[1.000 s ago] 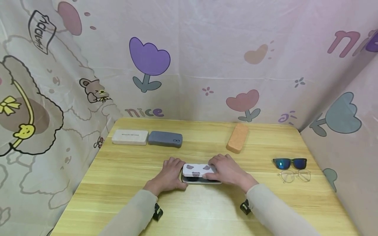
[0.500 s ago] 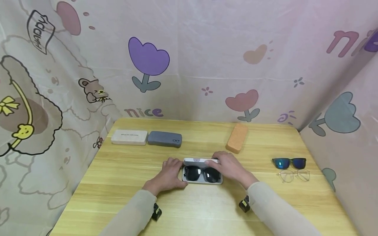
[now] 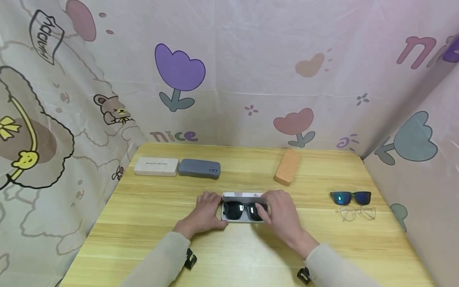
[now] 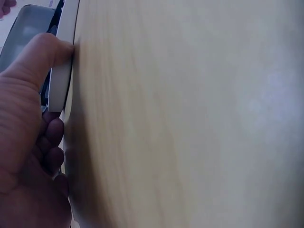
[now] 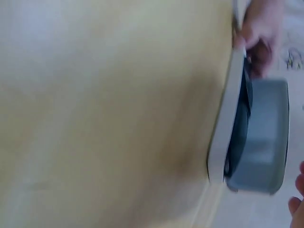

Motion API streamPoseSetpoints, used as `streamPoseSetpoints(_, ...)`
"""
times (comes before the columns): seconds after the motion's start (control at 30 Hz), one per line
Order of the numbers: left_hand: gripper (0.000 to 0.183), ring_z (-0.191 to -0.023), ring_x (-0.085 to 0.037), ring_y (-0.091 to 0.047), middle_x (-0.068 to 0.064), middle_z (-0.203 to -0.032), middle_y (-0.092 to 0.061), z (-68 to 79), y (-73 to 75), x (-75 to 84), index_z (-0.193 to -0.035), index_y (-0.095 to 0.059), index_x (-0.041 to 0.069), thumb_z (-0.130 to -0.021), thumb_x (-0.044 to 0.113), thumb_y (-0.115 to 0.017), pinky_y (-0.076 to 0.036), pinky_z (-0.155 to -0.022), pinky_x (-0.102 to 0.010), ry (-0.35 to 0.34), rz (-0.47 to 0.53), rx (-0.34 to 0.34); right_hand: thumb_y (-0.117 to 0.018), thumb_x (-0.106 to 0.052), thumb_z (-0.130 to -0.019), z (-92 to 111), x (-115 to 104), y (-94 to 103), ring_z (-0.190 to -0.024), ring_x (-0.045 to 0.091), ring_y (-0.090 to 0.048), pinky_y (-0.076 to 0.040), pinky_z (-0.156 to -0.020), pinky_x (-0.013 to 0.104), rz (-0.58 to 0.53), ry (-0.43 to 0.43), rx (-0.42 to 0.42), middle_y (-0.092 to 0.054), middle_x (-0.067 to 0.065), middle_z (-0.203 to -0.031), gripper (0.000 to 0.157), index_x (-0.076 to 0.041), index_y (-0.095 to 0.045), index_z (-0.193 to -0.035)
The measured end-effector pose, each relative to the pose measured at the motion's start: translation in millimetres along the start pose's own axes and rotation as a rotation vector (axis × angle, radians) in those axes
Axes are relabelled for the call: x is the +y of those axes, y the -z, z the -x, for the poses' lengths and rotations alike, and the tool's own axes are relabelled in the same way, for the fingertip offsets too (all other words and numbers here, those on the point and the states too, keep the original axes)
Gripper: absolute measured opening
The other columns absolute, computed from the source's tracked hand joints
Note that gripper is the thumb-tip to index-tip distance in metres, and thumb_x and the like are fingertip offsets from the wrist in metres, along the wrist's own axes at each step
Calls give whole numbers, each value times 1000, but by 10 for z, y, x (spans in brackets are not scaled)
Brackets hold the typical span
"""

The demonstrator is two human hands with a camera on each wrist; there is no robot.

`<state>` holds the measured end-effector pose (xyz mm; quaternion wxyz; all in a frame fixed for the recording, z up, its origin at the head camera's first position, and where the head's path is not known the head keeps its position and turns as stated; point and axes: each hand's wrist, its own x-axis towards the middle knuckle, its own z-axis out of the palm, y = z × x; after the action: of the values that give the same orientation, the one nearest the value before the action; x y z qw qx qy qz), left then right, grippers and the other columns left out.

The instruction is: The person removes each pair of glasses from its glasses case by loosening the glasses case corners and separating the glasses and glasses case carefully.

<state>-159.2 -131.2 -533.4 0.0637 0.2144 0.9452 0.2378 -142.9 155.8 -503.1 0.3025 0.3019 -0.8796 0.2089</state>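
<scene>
A glasses case [image 3: 238, 222] with a bear-printed white lid [image 3: 241, 195] lies lid-up at the table's middle. Inside sit black sunglasses [image 3: 234, 211], whose right end is partly hidden by my right hand. My left hand [image 3: 201, 213] grips the case's left end; in the left wrist view, its thumb presses the front wall [image 4: 64, 80] and the other fingers curl behind. My right hand [image 3: 285, 217] hovers at the right end, thumb over the right lens. In the right wrist view, its fingers [image 5: 297, 187] stand apart from the raised lid [image 5: 263, 142], holding nothing.
At the back left lie a white case [image 3: 156, 166] and a blue-grey case [image 3: 199, 168]. An orange case [image 3: 287, 167] lies at the back right. Blue-lensed sunglasses [image 3: 343, 197] and thin-framed glasses [image 3: 348, 213] rest on the right. Printed cloth [image 3: 233, 79] surrounds the table.
The lid has swung up from nearly shut, uncovering the black sunglasses. My right hand has since let go of the lid and moved toward the right lens. My left hand stays put.
</scene>
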Motion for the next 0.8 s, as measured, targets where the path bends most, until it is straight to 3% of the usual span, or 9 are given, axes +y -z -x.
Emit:
streamPoseSetpoints(0.13, 81, -118, -26, -44, -4, -124, -61, 10, 13, -5, -137, -60, 3, -76, 50, -86, -33, -100, -44, -5, -9, 8, -56, -23, -102, 65, -116, -75, -86, 23, -62, -47, -72, 37, 77, 147, 29, -69, 1, -92, 21, -8, -70, -97)
streamPoseSetpoints(0.2, 79, -117, -26, -44, -4, -122, -61, 13, 18, -9, -134, -61, 3, -75, 49, -87, -33, -98, -43, -15, -13, 15, -59, -20, -99, 70, -168, -130, -88, 22, -63, -46, -73, 36, 114, 169, -3, -69, 1, -93, 16, -9, -70, -96)
streamPoseSetpoints(0.47, 70, -113, -24, -44, -1, -114, -60, 6, 11, -17, -128, -62, 6, -76, 45, -86, -31, -93, -41, -38, -9, 24, -66, -20, -95, 24, -312, -341, -93, 27, -65, -51, -83, 40, 277, 119, -183, -71, 6, -94, 15, -6, -70, -97)
streamPoseSetpoints(0.8, 77, -115, -25, -44, -1, -118, -61, 4, 6, -12, -135, -60, 5, -76, 47, -85, -32, -96, -41, -23, 2, 11, -68, -10, -87, 0, -329, -440, -91, 27, -62, -49, -85, 41, 335, 89, -235, -70, 5, -88, 5, -6, -69, -89)
